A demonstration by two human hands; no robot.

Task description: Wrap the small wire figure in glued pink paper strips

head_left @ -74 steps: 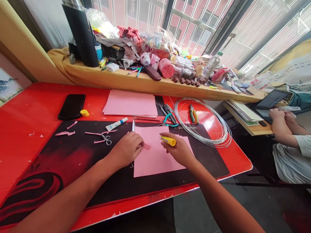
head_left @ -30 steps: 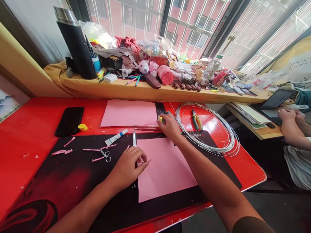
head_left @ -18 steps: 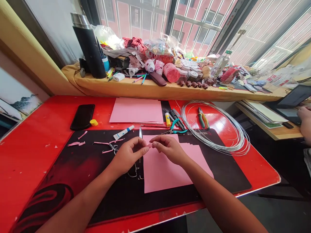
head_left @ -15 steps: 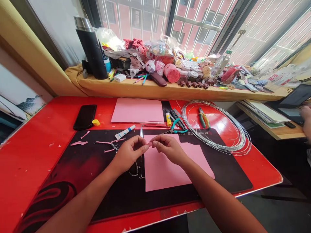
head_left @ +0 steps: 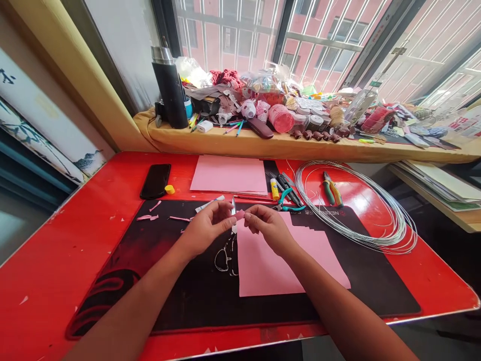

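Observation:
A small pink paper piece (head_left: 239, 215) is pinched between the fingertips of my left hand (head_left: 206, 225) and my right hand (head_left: 268, 225), which nearly meet over the dark mat (head_left: 195, 296). Below my right hand lie pink sheets (head_left: 270, 271). A shiny blade-like tip stands up just behind my left fingertips; what it belongs to is hidden. Bent wire (head_left: 222, 258) rests on the mat left of the sheets. Pink-wrapped wire (head_left: 179, 218) is partly covered by my left hand, as is a white tube (head_left: 210, 202).
Behind the mat are a black phone (head_left: 155, 181), a yellow cap (head_left: 170, 189), a pink paper stack (head_left: 228, 174), a glue stick (head_left: 274, 189), teal pliers (head_left: 287, 200), a wire coil (head_left: 391, 235) and green-yellow pliers (head_left: 332, 189). A thermos (head_left: 170, 90) stands on the cluttered sill (head_left: 233, 143).
The view has turned left, so the table appears shifted right. Both hands still pinch the pink piece, which shows more between them. The person's hand at the far right has left view.

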